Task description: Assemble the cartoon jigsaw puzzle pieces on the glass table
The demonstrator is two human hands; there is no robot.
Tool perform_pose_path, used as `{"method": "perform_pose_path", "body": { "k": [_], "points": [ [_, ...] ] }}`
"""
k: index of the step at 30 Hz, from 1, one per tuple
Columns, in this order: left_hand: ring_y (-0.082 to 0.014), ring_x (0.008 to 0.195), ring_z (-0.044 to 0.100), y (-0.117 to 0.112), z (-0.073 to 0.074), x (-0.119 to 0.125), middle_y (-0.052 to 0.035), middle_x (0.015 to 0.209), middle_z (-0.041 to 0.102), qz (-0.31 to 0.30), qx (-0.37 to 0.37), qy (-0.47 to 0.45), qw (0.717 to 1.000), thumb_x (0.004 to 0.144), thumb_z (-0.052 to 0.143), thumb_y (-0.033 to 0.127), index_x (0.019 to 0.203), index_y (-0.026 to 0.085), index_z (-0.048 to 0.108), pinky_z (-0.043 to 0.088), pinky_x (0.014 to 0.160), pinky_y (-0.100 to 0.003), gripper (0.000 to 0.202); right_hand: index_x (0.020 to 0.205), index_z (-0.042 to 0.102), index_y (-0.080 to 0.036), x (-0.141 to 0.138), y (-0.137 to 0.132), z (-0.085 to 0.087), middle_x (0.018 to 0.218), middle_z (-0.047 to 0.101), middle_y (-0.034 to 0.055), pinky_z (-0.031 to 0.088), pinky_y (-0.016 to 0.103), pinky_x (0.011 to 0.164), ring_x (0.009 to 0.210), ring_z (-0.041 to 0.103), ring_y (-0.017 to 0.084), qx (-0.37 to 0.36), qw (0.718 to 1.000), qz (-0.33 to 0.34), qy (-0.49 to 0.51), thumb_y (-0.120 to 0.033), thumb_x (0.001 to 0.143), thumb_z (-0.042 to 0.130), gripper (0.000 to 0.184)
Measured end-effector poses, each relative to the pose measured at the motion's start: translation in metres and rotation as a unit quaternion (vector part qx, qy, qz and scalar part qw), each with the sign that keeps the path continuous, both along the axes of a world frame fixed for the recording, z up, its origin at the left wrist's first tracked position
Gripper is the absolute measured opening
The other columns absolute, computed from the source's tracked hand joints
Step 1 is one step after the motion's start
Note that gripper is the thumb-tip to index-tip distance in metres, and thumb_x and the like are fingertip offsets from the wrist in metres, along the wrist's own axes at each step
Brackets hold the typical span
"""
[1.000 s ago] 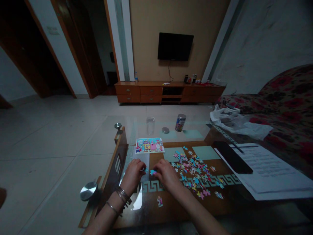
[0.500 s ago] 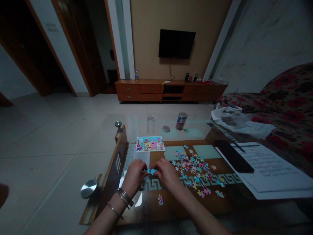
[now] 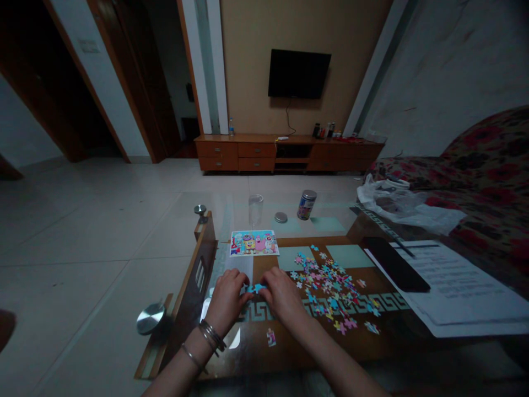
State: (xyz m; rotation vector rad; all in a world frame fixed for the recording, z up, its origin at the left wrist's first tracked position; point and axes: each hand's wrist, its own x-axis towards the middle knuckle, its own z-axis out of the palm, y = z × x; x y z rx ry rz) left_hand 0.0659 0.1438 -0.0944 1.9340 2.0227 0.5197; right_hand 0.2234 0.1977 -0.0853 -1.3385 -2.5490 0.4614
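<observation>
Blue jigsaw puzzle pieces (image 3: 257, 289) are held between my two hands, just above the glass table. My left hand (image 3: 228, 292) pinches their left end, its wrist ringed with bangles. The right end is between the thumb and fingers of my right hand (image 3: 283, 292). Whether the pieces are fully joined is too small to tell. Beyond my hands lies a cartoon picture card (image 3: 254, 243). Loose jigsaw pieces (image 3: 330, 284) are spread in a heap to the right. One separate piece (image 3: 270, 337) rests nearer to me, between my forearms.
A clear glass (image 3: 255, 208), a round lid (image 3: 280, 217) and a printed tin (image 3: 306, 205) stand toward the table's far side. At right are a black phone (image 3: 395, 263), papers (image 3: 467, 292) and a plastic bag (image 3: 405, 207). A metal knob (image 3: 151, 318) tops the left table edge.
My left fingers have shifted slightly around the blue pieces, thumb a little lower. My right hand has hardly moved, and the other things stay put.
</observation>
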Motion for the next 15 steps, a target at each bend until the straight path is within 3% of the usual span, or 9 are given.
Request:
{"method": "perform_pose_path", "body": {
  "k": [3,8,15],
  "points": [
    [-0.0220,0.096,0.053,0.0016,-0.0014,-0.0006,-0.0035,0.095,0.059,0.000,-0.001,-0.007,1.000,0.080,0.061,0.013,0.091,0.020,0.063,0.038,0.084,-0.033,0.013,0.091,0.065,-0.017,0.0004,0.0001,0.0008,0.096,0.063,0.0071,0.041,0.030,0.080,0.095,0.056,0.022,-0.002,1.000,0.004,-0.001,-0.014,0.084,0.059,0.010],
    [-0.0181,0.097,0.053,0.0038,-0.0047,-0.0046,-0.0022,0.094,0.059,0.006,-0.005,-0.023,1.000,0.075,0.048,-0.005,0.095,0.022,0.063,0.039,0.084,-0.029,0.037,0.091,0.066,-0.017,0.0017,0.0003,0.0011,0.097,0.063,0.0075,0.041,0.030,0.081,0.095,0.056,0.022,-0.011,1.000,0.007,0.001,-0.015,0.083,0.060,0.010],
    [-0.0212,0.099,0.053,-0.0002,-0.0011,-0.0057,-0.0036,0.097,0.059,0.007,-0.010,-0.026,1.000,0.079,0.059,0.013,0.094,0.019,0.061,0.040,0.087,-0.033,0.017,0.091,0.065,-0.017,0.0020,0.0003,0.0009,0.097,0.063,0.0066,0.041,0.029,0.082,0.096,0.056,0.022,-0.007,1.000,0.007,0.008,-0.015,0.084,0.059,0.010]
  ]
}}
